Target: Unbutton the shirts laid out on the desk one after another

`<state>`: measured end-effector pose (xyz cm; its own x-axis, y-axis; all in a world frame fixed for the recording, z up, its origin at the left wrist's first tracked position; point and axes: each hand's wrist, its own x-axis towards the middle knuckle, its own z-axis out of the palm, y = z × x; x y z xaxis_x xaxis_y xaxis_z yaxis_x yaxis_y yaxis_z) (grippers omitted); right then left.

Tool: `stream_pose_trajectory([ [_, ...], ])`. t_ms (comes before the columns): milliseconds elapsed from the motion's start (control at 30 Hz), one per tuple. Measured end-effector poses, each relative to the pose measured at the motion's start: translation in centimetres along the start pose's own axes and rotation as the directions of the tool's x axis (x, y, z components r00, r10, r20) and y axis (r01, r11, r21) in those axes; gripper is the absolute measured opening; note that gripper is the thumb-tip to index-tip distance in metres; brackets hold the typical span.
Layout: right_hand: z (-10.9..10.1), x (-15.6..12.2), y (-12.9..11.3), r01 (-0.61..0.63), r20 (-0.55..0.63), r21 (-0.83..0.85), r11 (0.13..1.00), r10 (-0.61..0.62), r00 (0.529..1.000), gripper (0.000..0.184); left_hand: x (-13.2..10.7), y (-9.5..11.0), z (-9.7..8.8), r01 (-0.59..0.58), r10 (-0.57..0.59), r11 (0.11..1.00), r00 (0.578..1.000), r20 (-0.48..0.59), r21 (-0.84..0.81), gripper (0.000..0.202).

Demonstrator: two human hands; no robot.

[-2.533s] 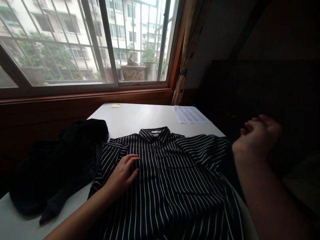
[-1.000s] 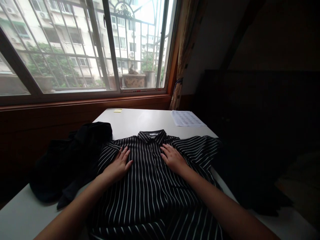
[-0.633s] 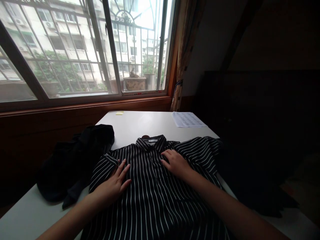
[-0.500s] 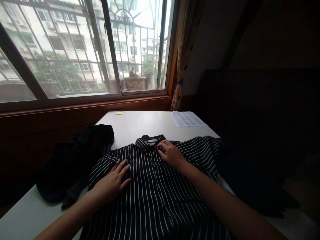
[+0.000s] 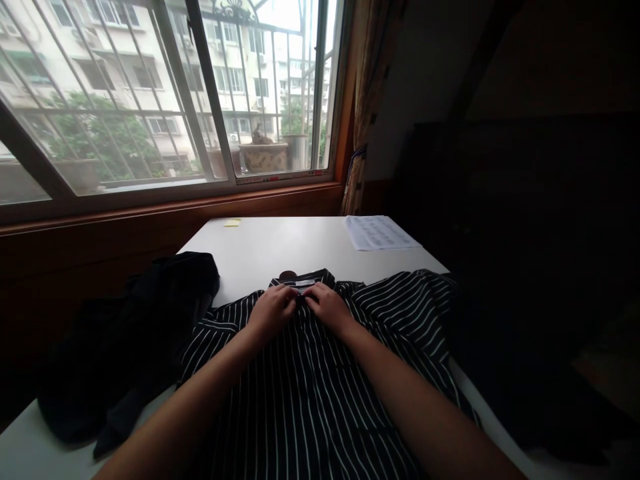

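Observation:
A black shirt with white stripes point(image 5: 300, 387) lies spread front side up, its collar pointing away from me and its sleeves out to the sides. At the collar front, my left hand point(image 5: 274, 308) pinches the left side of the neckline between thumb and fingers. Close beside it, my right hand point(image 5: 327, 305) grips the right side of the neckline the same way. The fingertips of both hands almost meet there and hide the top of the front opening. A pale label shows inside the collar, behind the hands.
The shirt lies on a white table point(image 5: 280, 243). Dark crumpled clothing point(image 5: 145, 333) is heaped at the left. Printed papers point(image 5: 380, 232) lie at the far right and a yellow sticky note point(image 5: 232, 222) at the far left. A small brown round thing point(image 5: 288, 275) sits behind the collar.
My left hand has moved from flat on the shirt's left chest up to the collar and closed there. My right hand has shifted slightly inward and closed on the neckline.

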<state>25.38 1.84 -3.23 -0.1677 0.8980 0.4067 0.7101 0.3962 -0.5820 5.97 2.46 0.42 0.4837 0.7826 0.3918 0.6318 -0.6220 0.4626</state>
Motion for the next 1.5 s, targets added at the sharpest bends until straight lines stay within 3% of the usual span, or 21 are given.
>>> stream_pose_trajectory([
  [133, -0.3, 0.2, 0.4, -0.007, -0.044, 0.056, 0.998, 0.009, 0.999, 0.011, 1.4, -2.1, 1.9, -0.008, 0.009, 0.995, 1.0, 0.005, -0.1, 0.019],
  [267, -0.6, 0.4, 0.7, 0.004, -0.064, 0.128, 0.992, 0.005, 0.998, 0.008, 1.0, -3.1, 1.8, -0.029, 0.035, 0.983, 0.999, 0.035, -0.179, 0.022],
  [667, -0.7, 0.6, 0.4, 0.112, -0.093, 0.327, 0.938, -0.087, 0.992, 0.021, 1.1, -3.4, 2.4, -0.078, 0.089, 0.964, 0.996, 0.033, -0.253, 0.02],
  [833, -0.7, 0.6, 0.2, 0.108, -0.124, 0.389, 0.915, -0.064, 0.99, 0.037, 1.6, -2.8, 1.7, -0.016, 0.027, 0.909, 0.999, 0.021, -0.418, 0.017],
  [967, -0.7, 0.7, 0.1, 0.112, -0.171, 0.359, 0.927, -0.053, 0.984, 0.039, 1.9, -2.6, 0.7, 0.063, -0.022, 0.849, 0.996, 0.083, -0.525, 0.016],
  [1067, -0.7, 0.8, 0.1, 0.121, -0.207, 0.324, 0.938, -0.055, 0.977, 0.032, 2.0, -3.1, 0.6, 0.22, -0.121, 0.748, 0.973, 0.198, -0.626, 0.019],
  [1167, -0.8, 0.7, -0.1, 0.166, -0.21, 0.319, 0.933, -0.102, 0.972, 0.023, 2.0, -3.6, 0.8, 0.38, -0.191, 0.538, 0.924, 0.33, -0.752, 0.024],
  [1300, -1.1, 0.5, -0.7, 0.216, -0.172, 0.286, 0.934, -0.171, 0.97, 0.016, 1.8, -3.7, 1.0, 0.474, -0.204, 0.296, 0.879, 0.43, -0.829, 0.024],
  [1500, -1.2, 0.3, -1.0, 0.222, -0.095, 0.267, 0.938, -0.204, 0.974, 0.033, 2.0, -3.3, 0.7, 0.544, -0.186, 0.156, 0.836, 0.516, -0.825, 0.025],
])
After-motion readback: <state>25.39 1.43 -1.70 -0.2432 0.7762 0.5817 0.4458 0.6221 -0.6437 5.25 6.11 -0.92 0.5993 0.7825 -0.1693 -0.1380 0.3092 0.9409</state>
